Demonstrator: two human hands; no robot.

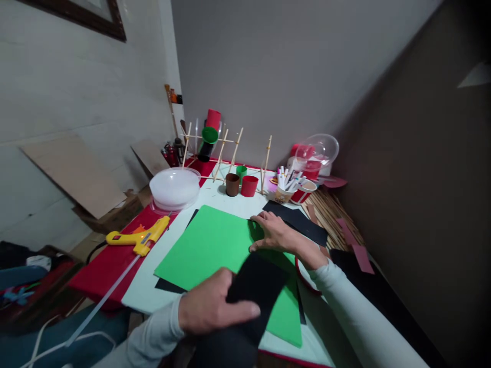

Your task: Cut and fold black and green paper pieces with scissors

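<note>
My left hand (215,304) is closed around a black foam strip (257,281), with the thumb lying across its face. The strip is held up in front of a large green foam sheet (210,235). Over the sheet's right side is my right hand (273,232), its thumb and fingers apart with nothing visible between them. Whether its fingertips touch the sheet I cannot tell. Dark sheet edges show beneath the green one. A flat black piece (297,222) lies just beyond my right hand.
A yellow glue gun (141,236) with a long glue stick lies at left, near a white plastic bowl (174,186). Brown (232,185), red (249,186) and green cups stand behind, beside a stick frame (222,148). Markers (287,180) and bundled sticks (337,214) are at right.
</note>
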